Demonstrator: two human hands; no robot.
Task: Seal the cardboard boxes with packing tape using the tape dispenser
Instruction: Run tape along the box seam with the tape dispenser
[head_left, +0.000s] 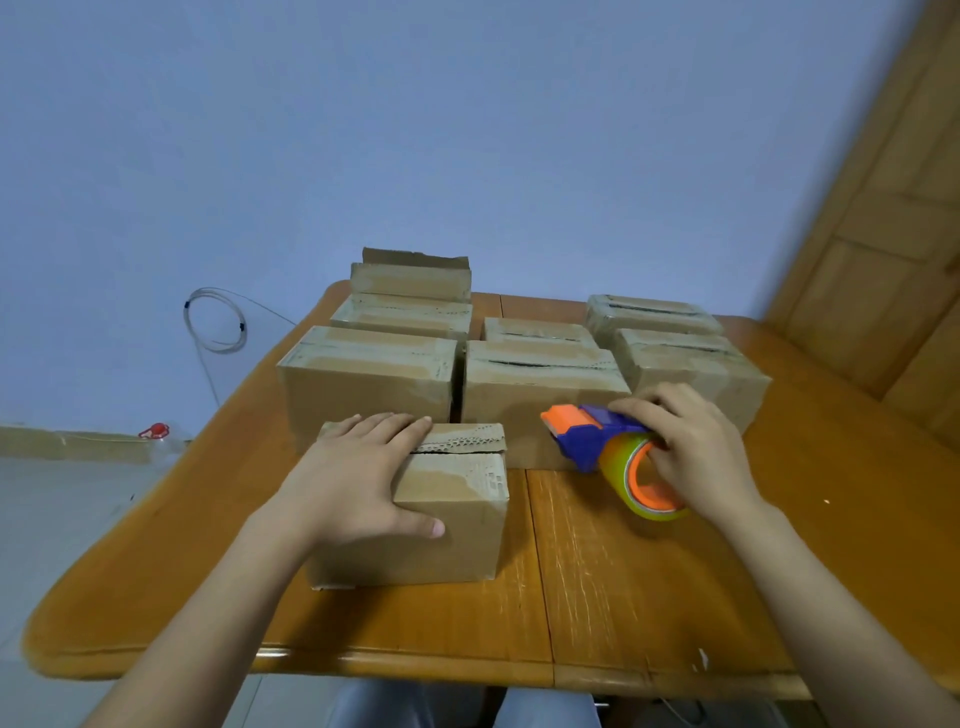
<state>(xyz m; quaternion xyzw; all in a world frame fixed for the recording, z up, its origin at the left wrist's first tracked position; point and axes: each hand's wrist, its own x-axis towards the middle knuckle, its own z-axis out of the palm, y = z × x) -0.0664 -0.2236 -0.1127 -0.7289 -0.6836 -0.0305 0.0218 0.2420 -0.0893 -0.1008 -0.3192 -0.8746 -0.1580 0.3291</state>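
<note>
Left hand (353, 478) flat, released, on cardboard box (457, 545); right hand (693, 449) clasps glossy tape dispenser (592, 434).

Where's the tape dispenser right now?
Head view, right of centre: the right hand grips the tape dispenser just right of the near box, in front of the other boxes.
</note>
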